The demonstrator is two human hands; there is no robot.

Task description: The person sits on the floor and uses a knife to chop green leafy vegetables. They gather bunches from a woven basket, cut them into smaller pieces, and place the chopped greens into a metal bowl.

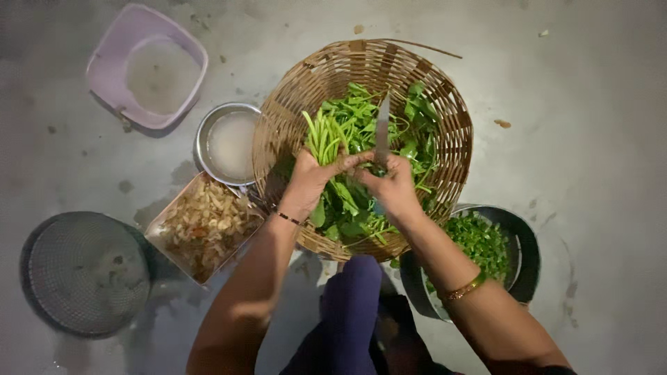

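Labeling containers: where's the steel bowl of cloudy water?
In the head view, the steel bowl sits left of the woven basket, below the pink tub and above the tray of peelings.

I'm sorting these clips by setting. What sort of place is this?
Probably a home cooking area on a bare concrete floor: a woven basket of leafy greens, a metal bowl and a tray of scraps sit on the ground.
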